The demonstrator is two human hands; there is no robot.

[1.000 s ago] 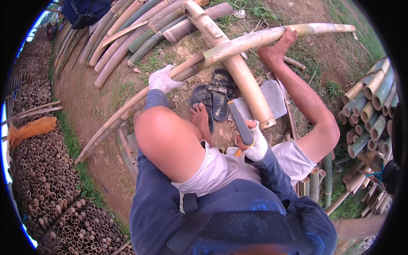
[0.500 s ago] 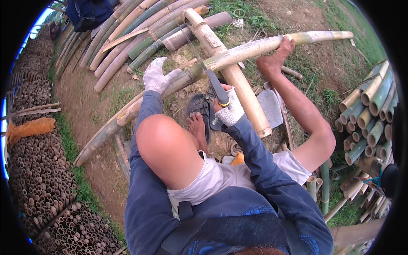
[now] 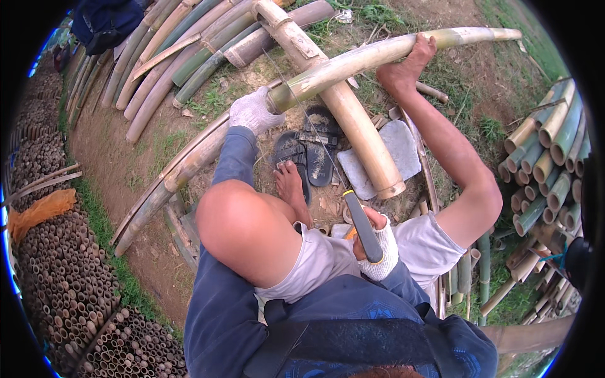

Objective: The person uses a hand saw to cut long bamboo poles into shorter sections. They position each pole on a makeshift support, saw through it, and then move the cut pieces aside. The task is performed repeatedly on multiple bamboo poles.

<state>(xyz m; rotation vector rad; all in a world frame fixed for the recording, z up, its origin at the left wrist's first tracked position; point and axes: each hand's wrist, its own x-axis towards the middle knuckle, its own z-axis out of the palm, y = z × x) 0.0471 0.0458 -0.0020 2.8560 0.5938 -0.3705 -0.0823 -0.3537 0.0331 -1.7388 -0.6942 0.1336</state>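
A long, curved bamboo pole [image 3: 353, 70] lies slantwise before me, across a thicker bamboo length [image 3: 362, 142]. My left hand [image 3: 255, 111], in a whitish glove, is wrapped over the pole left of the crossing. A handsaw [image 3: 364, 228] with a grey handle edged in yellow is in my right hand [image 3: 377, 242], close to my lap. Its thin blade runs up and to the left, across the pole just right of my left hand. My bare right foot [image 3: 400, 72] presses on the pole right of the crossing. Along the pole's left part runs a dark lengthwise gap.
Black sandals [image 3: 320, 148] lie below the pole, beside a flat grey slab [image 3: 398, 151]. Curved bamboo poles [image 3: 157, 69] lie at the upper left. Stacked bamboo [image 3: 551, 151] stands at right, and many cut pieces [image 3: 69, 271] are piled at left. An orange cloth [image 3: 43, 213] rests there.
My right hand has drawn the saw down and back toward my lap. My left hand has moved right along the pole and changed from spread to wrapped over it.
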